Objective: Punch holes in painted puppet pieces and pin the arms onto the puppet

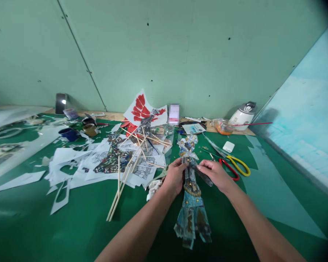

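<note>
Pinching a painted, jointed puppet (191,193) at its upper body with the left hand (176,176), pressing thumb and fingers together on the edge of the torso. Resting the fingertips of the right hand (213,173) at the opposite edge, holding thumb and forefinger close together beside a dark, strip-shaped piece (206,178) — cannot tell whether actually pinching it. Holding the puppet over the front middle of a green tabletop (82,233), pointing its head toward the wall (186,54) and its legs toward the body; cannot tell about any contact of the legs with the surface. Having a crumpled white tissue (153,189) just beside the left hand, and farther left a bundle of thin wooden sticks (121,189) lying partly across line-drawn paper sheets (146,169). Having red and yellow scissor handles (242,165) just beyond the right hand, near a small white case (228,146). Facing a red-patterned sheet (140,109) near the wall, a blue paint jar (68,134) off to the left, and a white kettle (242,117) standing at the far right — just beside a bowl with orange contents (224,127).
</note>
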Demonstrator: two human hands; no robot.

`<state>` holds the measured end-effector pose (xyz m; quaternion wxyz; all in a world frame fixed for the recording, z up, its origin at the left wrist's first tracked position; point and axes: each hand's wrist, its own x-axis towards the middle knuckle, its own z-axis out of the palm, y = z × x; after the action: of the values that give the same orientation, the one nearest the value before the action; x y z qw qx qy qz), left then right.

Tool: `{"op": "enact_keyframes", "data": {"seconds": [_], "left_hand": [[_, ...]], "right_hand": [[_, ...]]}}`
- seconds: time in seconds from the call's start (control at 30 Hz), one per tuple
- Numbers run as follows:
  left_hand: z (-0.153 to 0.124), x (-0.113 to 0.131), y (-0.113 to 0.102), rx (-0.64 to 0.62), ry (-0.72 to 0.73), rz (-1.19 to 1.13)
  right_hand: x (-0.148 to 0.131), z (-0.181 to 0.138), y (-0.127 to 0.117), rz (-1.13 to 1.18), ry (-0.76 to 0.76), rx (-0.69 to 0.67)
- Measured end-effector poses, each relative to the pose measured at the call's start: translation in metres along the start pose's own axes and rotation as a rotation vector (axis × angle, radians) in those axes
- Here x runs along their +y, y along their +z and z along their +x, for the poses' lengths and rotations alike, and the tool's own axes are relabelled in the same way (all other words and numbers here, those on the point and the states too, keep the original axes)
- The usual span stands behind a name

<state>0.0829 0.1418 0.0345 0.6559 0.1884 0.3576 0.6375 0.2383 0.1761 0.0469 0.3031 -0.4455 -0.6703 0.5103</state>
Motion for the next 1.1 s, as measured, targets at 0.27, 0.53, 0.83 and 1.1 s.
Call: {"op": "enact_keyframes", "data": {"seconds": [0.27, 0.53, 0.83, 1.1], "left_hand": [[0.001, 0.002, 0.001, -0.014, -0.012, 0.033], [-0.001, 0.004, 0.003, -0.029, -0.022, 0.037], [-0.001, 0.004, 0.003, -0.048, -0.002, 0.036], [-0.001, 0.004, 0.003, -0.066, -0.008, 0.034]], "right_hand": [[-0.001, 0.0, -0.015, 0.026, -0.025, 0.095], [-0.003, -0.002, -0.017, 0.008, -0.059, 0.07], [-0.002, 0.0, -0.007, -0.166, -0.057, 0.026], [-0.006, -0.002, -0.01, -0.265, -0.052, 0.076]]}}
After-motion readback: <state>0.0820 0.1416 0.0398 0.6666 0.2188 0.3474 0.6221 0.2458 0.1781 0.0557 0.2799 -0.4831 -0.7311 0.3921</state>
